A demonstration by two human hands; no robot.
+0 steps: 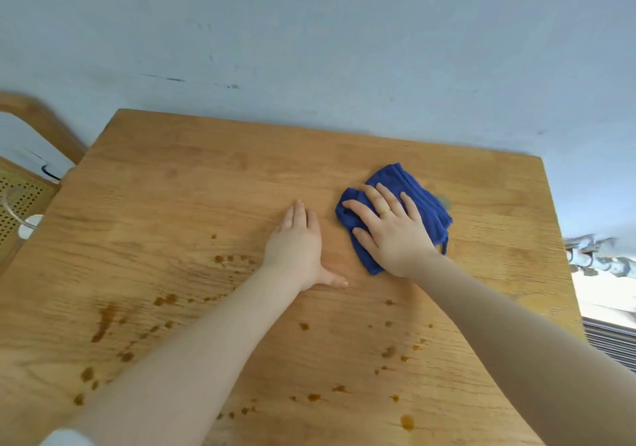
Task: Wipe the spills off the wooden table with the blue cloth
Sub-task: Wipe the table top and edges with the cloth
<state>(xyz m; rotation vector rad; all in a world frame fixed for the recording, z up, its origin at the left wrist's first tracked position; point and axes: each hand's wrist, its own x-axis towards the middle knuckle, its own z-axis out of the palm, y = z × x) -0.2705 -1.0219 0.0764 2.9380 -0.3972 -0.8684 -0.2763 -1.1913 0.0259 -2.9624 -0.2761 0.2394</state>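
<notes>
Presently, 2 hands are laid on the wooden tabletop (165,211); the right hand (389,228) is pressed flat on the blue cloth (416,201), its fingers (370,197) spread and nearly straight rather than curled round the fabric, presumably so that pressure is spread over the bunched cloth for a sweep; a gold ring (386,210) is worn on 1 finger. The cloth is found at the far right of the tabletop, just beside a faint greyish mark (444,201). The left hand (299,242) is rested palm-down on bare wood just beside the cloth, fingers straight and together, nothing held; it is judged to be placed there as a brace. Brown spills (103,321) are scattered across the near half, well apart from the cloth; that area is judged not yet wiped. A chair (31,184) is seen at the left edge.
</notes>
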